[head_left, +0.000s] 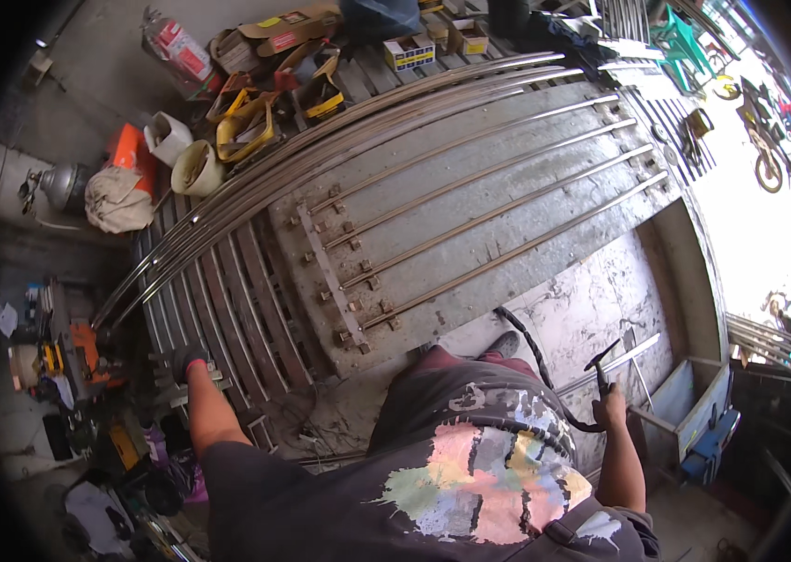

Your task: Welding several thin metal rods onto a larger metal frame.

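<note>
My right hand [610, 409] is closed around the handle of a welding torch [601, 367], its thin head raised above the floor. A thick black cable [538, 354] loops from the torch past my body toward the metal table. Out to the left, my left hand [190, 362] looks dark, perhaps gloved, and is at the end of the slatted rack beside small metal pieces. Its fingers cannot be made out. In front of me lies a steel-topped table [470, 220] with several long metal rods [498, 192] set across it between small metal blocks.
More long tubes [321, 140] run along the table's far side. Behind them stand white buckets [197, 169], yellow-handled tools [250, 131], small boxes [410, 53] and a fire extinguisher [175, 47]. A metal bin [681, 398] stands at right, near a blue case [711, 440].
</note>
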{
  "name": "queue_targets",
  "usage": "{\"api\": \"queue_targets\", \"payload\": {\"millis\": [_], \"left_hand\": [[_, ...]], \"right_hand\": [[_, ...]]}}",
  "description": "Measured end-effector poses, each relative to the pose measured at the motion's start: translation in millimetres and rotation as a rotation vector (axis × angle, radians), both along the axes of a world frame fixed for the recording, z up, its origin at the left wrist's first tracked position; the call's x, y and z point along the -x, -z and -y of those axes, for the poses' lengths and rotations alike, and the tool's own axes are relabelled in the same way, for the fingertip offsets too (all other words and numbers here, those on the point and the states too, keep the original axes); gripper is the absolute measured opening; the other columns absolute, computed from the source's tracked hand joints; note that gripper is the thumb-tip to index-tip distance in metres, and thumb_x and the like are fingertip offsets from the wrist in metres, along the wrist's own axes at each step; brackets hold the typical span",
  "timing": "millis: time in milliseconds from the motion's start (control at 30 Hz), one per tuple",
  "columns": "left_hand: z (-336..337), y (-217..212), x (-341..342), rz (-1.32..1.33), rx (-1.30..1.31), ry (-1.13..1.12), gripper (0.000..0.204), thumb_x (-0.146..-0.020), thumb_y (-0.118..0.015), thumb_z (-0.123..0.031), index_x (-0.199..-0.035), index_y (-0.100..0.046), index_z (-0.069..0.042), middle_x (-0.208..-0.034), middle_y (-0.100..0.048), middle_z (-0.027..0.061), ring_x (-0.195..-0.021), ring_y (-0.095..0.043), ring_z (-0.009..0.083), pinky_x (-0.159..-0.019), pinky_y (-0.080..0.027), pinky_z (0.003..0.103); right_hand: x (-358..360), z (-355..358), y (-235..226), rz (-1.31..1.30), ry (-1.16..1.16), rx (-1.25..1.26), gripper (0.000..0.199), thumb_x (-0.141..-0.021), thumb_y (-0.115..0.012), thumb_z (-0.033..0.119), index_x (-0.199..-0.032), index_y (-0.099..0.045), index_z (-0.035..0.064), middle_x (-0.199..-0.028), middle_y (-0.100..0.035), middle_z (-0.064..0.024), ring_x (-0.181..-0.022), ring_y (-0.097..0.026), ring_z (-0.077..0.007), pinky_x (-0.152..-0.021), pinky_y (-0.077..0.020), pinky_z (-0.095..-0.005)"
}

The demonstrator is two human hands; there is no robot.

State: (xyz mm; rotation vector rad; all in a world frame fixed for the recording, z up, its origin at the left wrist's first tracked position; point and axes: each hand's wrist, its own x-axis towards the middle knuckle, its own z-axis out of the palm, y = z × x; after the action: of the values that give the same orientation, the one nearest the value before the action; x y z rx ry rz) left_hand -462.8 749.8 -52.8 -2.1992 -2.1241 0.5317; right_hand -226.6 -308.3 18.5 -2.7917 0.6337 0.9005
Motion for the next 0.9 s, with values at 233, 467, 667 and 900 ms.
{"api": "queue_targets", "payload": {"millis": [233, 467, 667, 900], "left_hand": [[-65, 15, -29, 1.156, 1.419, 1.096, 0.048, -0.091, -0.073, -0.026, -0.134, -0.067, -0.006, -0.127, -0.073, 0.0206, -0.116, -0.072, 0.0373, -0.096, -0.06, 0.05], [-59, -44, 24, 1.182, 1.387, 0.846, 0.048, -0.094, -0.067, -0.028, -0.137, -0.065, -0.007, -0.129, -0.071, 0.0184, -0.118, -0.069, 0.0354, -0.099, -0.057, 0.049], [-73, -70, 55, 1.202, 1.342, 0.673, 0.047, -0.097, -0.062, -0.029, -0.14, -0.062, -0.009, -0.131, -0.069, 0.0166, -0.12, -0.066, 0.0337, -0.102, -0.054, 0.048], [-85, -92, 28, 1.196, 1.297, 0.525, 0.047, -0.101, -0.056, -0.03, -0.143, -0.06, -0.01, -0.134, -0.067, 0.0144, -0.122, -0.064, 0.0318, -0.105, -0.051, 0.047]], "right_hand": [[44, -16, -46, -0.008, 0.146, 0.145, 0.064, -0.079, -0.084, 0.016, -0.133, -0.057, -0.0043, -0.122, -0.07, -0.0308, -0.119, -0.066, -0.0458, -0.1, -0.0551, -0.049], [69, -18, -54, 0.059, 0.211, 0.193, 0.049, -0.079, -0.079, 0.014, -0.12, -0.06, -0.0031, -0.117, -0.071, -0.0316, -0.115, -0.067, -0.0469, -0.098, -0.0552, -0.0512], [62, -27, -56, 0.016, 0.242, 0.173, 0.049, -0.079, -0.079, 0.014, -0.121, -0.061, -0.0036, -0.12, -0.07, -0.0315, -0.117, -0.067, -0.0462, -0.099, -0.055, -0.0505], [52, -42, -67, 0.053, 0.226, 0.156, 0.055, -0.083, -0.078, 0.016, -0.131, -0.056, -0.0014, -0.117, -0.07, -0.0324, -0.114, -0.067, -0.0474, -0.097, -0.0554, -0.0521]]}}
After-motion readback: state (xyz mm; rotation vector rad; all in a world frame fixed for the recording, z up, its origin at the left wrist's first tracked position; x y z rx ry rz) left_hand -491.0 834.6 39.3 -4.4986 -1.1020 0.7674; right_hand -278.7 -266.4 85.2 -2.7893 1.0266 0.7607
